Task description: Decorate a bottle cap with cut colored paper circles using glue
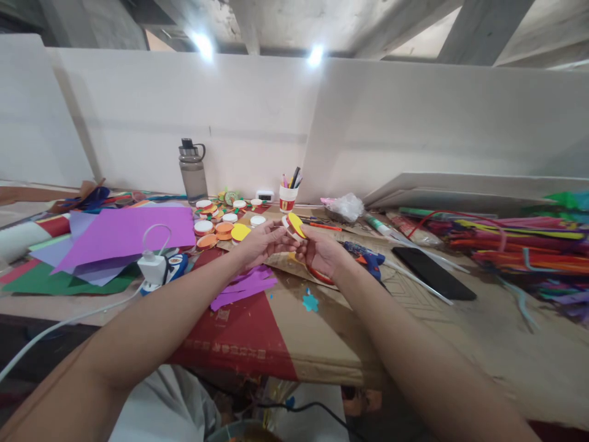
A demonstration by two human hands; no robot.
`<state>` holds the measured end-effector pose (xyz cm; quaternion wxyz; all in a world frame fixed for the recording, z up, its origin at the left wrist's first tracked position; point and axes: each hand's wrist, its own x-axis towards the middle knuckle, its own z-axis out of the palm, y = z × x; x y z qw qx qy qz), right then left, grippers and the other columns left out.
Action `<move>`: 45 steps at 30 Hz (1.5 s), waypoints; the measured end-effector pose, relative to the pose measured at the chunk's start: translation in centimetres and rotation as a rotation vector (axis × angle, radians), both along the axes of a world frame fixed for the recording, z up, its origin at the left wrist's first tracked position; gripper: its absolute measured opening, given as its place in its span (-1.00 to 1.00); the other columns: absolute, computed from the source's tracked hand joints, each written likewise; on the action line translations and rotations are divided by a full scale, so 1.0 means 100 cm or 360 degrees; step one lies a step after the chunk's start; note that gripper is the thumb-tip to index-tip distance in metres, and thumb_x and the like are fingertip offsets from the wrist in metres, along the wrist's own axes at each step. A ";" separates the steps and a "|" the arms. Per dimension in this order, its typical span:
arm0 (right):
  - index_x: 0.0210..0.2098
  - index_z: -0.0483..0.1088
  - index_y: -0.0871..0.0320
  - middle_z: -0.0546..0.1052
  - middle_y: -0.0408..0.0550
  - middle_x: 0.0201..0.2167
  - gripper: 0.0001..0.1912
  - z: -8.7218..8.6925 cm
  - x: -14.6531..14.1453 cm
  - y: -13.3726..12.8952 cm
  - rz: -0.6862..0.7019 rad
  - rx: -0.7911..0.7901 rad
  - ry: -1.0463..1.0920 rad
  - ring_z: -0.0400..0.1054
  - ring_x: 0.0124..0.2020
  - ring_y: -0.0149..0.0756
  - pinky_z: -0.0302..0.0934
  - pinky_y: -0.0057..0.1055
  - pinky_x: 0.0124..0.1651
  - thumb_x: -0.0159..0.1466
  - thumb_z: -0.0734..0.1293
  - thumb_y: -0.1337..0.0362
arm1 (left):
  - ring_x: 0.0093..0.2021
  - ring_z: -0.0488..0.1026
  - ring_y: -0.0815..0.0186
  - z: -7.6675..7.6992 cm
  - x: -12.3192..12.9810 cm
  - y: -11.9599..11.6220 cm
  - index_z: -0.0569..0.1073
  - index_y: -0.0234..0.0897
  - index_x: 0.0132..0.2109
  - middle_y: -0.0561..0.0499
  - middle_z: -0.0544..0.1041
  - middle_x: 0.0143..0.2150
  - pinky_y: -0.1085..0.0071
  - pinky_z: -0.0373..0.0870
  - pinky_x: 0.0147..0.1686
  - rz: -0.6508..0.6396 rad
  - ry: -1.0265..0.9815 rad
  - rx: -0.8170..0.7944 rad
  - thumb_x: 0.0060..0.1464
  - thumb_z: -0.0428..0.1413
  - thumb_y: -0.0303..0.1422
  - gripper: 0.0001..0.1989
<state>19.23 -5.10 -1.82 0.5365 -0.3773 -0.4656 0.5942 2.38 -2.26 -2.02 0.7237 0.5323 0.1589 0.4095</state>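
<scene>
A small round disc [295, 226] with a yellow face and a white and red side is held tilted between both hands, over the middle of the table. My left hand [264, 243] grips its left edge with the fingertips. My right hand [322, 250] pinches it from the lower right. Behind and left of my left hand lie several similar round pieces, among them a yellow one [240, 232], an orange one [224, 230] and a white one [203, 228]. Purple paper strips [246, 286] and a teal flower-shaped cutout [310, 301] lie nearer the table's front.
Purple paper sheets [133, 236], a white plug [153, 268] and a bottle [193, 175] are on the left. A pen cup [288, 199] stands at the back. To the right are a blue glue gun [368, 258], a black phone [432, 273] and colourful strips [519, 245].
</scene>
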 end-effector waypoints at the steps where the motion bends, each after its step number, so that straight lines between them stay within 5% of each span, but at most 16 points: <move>1: -0.36 0.39 0.13 0.34 -0.16 -0.63 -0.85 0.000 0.000 0.000 0.0004 -0.0067 0.0034 0.12 -0.63 -0.42 0.11 -0.43 -0.54 0.22 0.29 0.18 | -0.22 0.59 0.26 0.000 0.000 0.000 0.40 -0.35 -0.08 -0.14 0.59 -0.21 0.33 0.50 -0.14 0.0004 0.0006 0.0006 0.09 0.22 -0.34 -0.72; 6: -0.34 0.39 0.13 0.35 -0.19 -0.59 -0.83 0.001 -0.002 -0.002 -0.0034 -0.0255 0.0212 0.12 -0.61 -0.45 0.09 -0.45 -0.51 0.16 0.37 0.17 | -0.21 0.58 0.24 0.004 -0.001 -0.003 0.40 -0.31 -0.10 -0.10 0.58 -0.20 0.31 0.49 -0.15 0.0007 0.0045 -0.0011 0.07 0.24 -0.32 -0.72; 12: -0.36 0.32 0.14 0.32 -0.24 -0.54 -0.71 -0.001 -0.004 -0.003 -0.0229 0.0122 -0.0232 0.10 -0.60 -0.49 0.03 -0.47 -0.52 0.11 0.38 0.06 | -0.29 0.51 0.30 0.007 -0.003 -0.001 0.50 -0.32 -0.14 -0.07 0.57 -0.24 0.37 0.46 -0.33 0.0209 0.0129 -0.0045 0.05 0.20 -0.11 -0.64; 18: -0.33 0.32 0.13 0.41 -0.12 -0.41 -0.77 -0.001 -0.006 -0.008 -0.0599 0.0739 -0.0955 0.25 -0.40 -0.34 0.18 -0.35 -0.31 0.21 0.30 0.08 | -0.30 0.44 0.38 0.001 -0.005 0.009 0.56 -0.32 -0.20 -0.04 0.56 -0.22 0.48 0.38 -0.38 0.0413 0.0253 0.0108 -0.14 0.34 -0.25 -0.66; 23: -0.07 0.35 0.14 0.49 0.01 -0.16 -0.65 -0.003 -0.006 -0.009 -0.0630 0.0933 -0.1006 0.35 -0.22 -0.23 0.24 -0.28 -0.17 0.21 0.33 0.11 | -0.23 0.44 0.34 0.000 -0.005 0.011 0.59 -0.26 -0.16 -0.04 0.60 -0.19 0.44 0.37 -0.27 0.0525 0.0171 0.0439 -0.13 0.33 -0.27 -0.67; 28: -0.17 0.40 0.10 0.46 -0.01 -0.19 -0.76 -0.004 -0.004 -0.009 -0.0681 0.1049 -0.1091 0.32 -0.20 -0.21 0.23 -0.27 -0.15 0.25 0.30 0.11 | -0.23 0.45 0.31 0.002 -0.006 0.010 0.60 -0.25 -0.18 -0.02 0.60 -0.23 0.42 0.36 -0.27 0.0548 0.0209 0.0513 -0.14 0.33 -0.31 -0.70; 34: -0.28 0.39 0.10 0.44 -0.04 -0.29 -0.79 -0.002 -0.006 -0.011 -0.0685 0.0999 -0.1133 0.27 -0.28 -0.23 0.19 -0.27 -0.19 0.23 0.32 0.10 | -0.30 0.42 0.37 0.008 -0.011 0.007 0.58 -0.31 -0.23 -0.03 0.57 -0.24 0.46 0.35 -0.30 0.0507 0.0335 0.0563 -0.11 0.31 -0.31 -0.75; 38: -0.34 0.41 0.13 0.45 -0.10 -0.40 -0.77 -0.002 -0.008 -0.009 -0.0558 0.0748 -0.0943 0.26 -0.35 -0.27 0.18 -0.32 -0.26 0.16 0.36 0.08 | -0.31 0.41 0.38 0.007 -0.012 0.007 0.55 -0.32 -0.21 -0.02 0.54 -0.26 0.48 0.36 -0.35 0.0462 0.0378 0.0461 -0.08 0.29 -0.26 -0.72; 42: -0.22 0.39 0.13 0.46 -0.12 -0.38 -0.70 -0.004 -0.009 -0.006 -0.0379 0.0405 -0.0767 0.27 -0.44 -0.35 0.18 -0.38 -0.41 0.13 0.36 0.08 | -0.44 0.38 0.46 0.002 -0.010 0.008 0.51 -0.35 -0.28 0.03 0.50 -0.34 0.52 0.30 -0.48 0.0455 0.0373 0.0209 -0.14 0.32 -0.27 -0.71; 45: -0.08 0.30 0.13 0.49 -0.08 -0.26 -0.55 -0.006 -0.011 -0.005 -0.0361 0.0369 -0.0747 0.33 -0.39 -0.35 0.24 -0.39 -0.38 0.09 0.40 0.11 | -0.49 0.40 0.46 0.001 -0.010 0.010 0.48 -0.37 -0.33 0.01 0.50 -0.40 0.53 0.26 -0.55 0.0448 0.0396 -0.0032 -0.16 0.33 -0.29 -0.72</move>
